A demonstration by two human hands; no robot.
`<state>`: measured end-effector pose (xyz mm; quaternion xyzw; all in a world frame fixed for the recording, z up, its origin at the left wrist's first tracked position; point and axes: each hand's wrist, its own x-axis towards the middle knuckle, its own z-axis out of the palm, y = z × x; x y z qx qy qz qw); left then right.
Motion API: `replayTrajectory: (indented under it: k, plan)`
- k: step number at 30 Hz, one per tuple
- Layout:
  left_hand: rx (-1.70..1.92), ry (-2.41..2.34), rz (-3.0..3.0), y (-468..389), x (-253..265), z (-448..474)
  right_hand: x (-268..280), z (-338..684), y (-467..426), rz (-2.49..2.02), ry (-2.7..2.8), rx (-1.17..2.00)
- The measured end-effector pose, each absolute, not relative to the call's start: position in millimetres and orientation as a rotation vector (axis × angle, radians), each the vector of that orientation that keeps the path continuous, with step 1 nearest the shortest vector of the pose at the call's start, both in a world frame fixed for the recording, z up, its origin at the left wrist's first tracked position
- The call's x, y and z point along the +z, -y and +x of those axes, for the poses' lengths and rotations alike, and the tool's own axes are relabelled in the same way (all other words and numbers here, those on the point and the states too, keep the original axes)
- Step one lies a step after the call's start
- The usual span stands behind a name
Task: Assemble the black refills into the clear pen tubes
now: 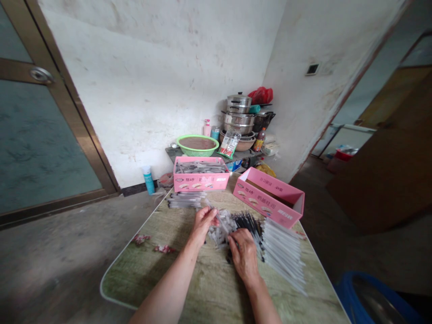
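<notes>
My left hand (pixel 203 221) is closed in a pinch around a translucent pen barrel (pixel 210 204), blurred at the fingertips. Fingers curled down, my right hand (pixel 244 252) is at the near edge of a heap of small clear parts (pixel 222 227); whatever it grips is hidden. Black pen refills (pixel 250 224) lie in a bunch just beyond the right hand. To their right, many clear pen tubes (pixel 282 252) are spread side by side. Beyond my left hand rests a row of pens with dark ends (pixel 186 200).
A pink box (pixel 201 182) full of pens stands at the table's (pixel 162 279) far edge, with another pink box (pixel 266 202) to its right. Behind are a green basin (pixel 197 150) and stacked pots (pixel 239 119). A blue tub (pixel 354 292) sits at lower right.
</notes>
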<state>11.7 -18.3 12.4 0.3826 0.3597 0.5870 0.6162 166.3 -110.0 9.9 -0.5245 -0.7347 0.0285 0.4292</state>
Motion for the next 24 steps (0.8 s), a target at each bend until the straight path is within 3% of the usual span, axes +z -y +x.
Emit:
replayTrajectory:
  k: [24]
  plan:
    - [1.382, -0.802, 0.857, 16, 10, 10, 13, 166, 113, -1.247, 1.777, 0.16]
